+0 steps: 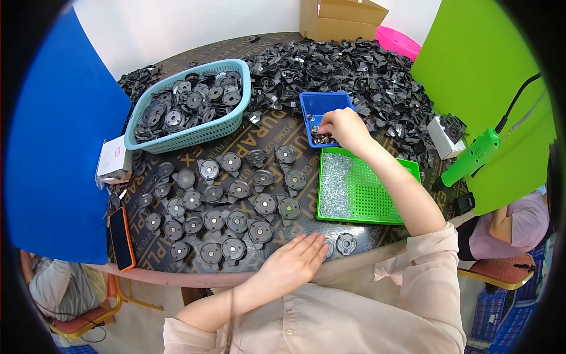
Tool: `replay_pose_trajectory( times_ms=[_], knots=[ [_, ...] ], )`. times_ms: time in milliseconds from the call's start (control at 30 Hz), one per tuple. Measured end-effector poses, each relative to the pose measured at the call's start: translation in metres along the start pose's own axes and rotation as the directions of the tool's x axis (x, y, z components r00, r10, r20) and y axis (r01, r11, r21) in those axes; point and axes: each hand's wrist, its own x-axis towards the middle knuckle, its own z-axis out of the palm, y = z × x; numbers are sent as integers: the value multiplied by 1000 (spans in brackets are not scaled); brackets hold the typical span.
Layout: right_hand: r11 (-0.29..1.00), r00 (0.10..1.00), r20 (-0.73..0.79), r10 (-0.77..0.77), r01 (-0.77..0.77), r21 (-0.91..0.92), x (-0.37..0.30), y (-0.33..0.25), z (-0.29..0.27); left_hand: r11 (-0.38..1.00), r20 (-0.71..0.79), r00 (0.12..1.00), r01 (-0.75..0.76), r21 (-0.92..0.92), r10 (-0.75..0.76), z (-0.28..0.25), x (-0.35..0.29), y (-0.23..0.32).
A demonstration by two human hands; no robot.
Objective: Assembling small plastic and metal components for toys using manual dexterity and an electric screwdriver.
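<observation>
My left hand [296,257] lies flat at the table's front edge, fingers stretched out and close together. Beside its fingertips is a round black plastic part, partly covered by them, and a second round part [346,243] lies just to the right. My right hand [345,128] reaches into a small blue box [326,104] that holds small shiny metal pieces [322,138]. Its fingers are pinched downward over those pieces; what they hold, if anything, is hidden. Several round black parts with metal centres [237,221] stand spread across the table left of my hands.
A light-blue basket [187,140] of round parts stands back left. Near my right forearm is a green tray [377,222] with tiny silvery pieces. Dark parts [348,71] are heaped behind. A green power screwdriver [471,158] hangs right; an orange-edged phone [121,239] lies left.
</observation>
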Motion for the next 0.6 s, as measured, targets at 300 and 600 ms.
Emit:
replay_pose_trajectory(
  times_ms=[300, 600],
  knots=[
    [1000, 991, -135, -25, 22, -21, 3, 11, 3, 1000, -8, 1000, -12, -18, 12, -7, 2, -1],
    [998, 988, -151, 33, -24, 60, 2, 10, -3, 922, 35, 978, 206, -327, -205, -11, 10, 2]
  ],
)
